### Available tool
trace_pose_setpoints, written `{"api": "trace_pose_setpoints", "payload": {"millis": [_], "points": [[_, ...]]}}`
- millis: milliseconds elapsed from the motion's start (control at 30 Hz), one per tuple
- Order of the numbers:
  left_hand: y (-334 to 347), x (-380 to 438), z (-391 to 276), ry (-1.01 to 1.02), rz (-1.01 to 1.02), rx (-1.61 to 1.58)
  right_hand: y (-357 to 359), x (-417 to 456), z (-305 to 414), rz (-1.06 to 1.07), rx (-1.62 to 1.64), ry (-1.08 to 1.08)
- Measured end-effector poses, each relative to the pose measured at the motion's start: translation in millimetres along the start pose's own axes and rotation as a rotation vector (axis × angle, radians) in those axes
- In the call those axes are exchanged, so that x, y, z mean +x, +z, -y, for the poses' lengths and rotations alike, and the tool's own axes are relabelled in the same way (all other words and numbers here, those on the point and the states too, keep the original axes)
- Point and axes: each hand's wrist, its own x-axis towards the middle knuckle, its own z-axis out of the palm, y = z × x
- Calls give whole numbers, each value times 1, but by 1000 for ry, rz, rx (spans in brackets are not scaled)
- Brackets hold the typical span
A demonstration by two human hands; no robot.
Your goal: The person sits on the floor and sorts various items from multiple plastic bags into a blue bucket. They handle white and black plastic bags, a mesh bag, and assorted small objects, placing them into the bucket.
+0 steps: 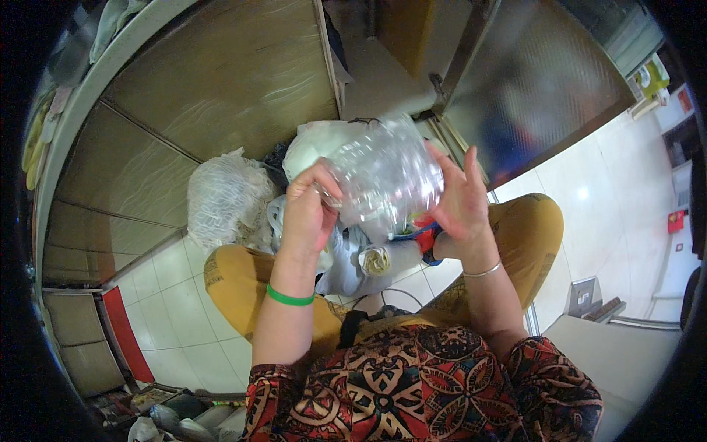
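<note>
A crinkled clear plastic bag [386, 171], blurred by motion, is held up between my two hands. My left hand [312, 207] is closed on its gathered left end. Against the bag's right side rests my right hand [465, 201], palm showing and thumb sticking up apart from the fingers; the fingertips are partly hidden by the plastic. Beneath the bag lie a white plastic bag [312, 145], a pale bag [348, 265] and a rolled-up white plastic bundle [376, 259]. A red and blue item [425, 237] shows partly under the right hand.
A bulging translucent bag [226, 196] leans by the brown cabinet panels [232, 72] on the left. A textured glass door [536, 94] stands at the right. My knees [525, 226] flank the pile above the white tiled floor [182, 315]. More bags [188, 422] lie at lower left.
</note>
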Motion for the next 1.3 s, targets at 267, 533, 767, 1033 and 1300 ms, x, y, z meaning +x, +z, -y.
{"api": "trace_pose_setpoints", "payload": {"millis": [267, 533, 767, 1033, 1300], "points": [[10, -5, 5, 342, 216, 983, 4, 7, -33, -108, -364, -141], [35, -6, 9, 2, 268, 322, 5, -10, 35, 485, -1663, 87], [27, -10, 7, -185, 588, 832, 8, -18, 28, 296, -1778, 110], [10, -12, 25, -338, 168, 676, -15, -8, 26, 203, -1517, 119], [1, -16, 19, -364, -77, 232, -44, -12, -16, -74, -403, 143]]}}
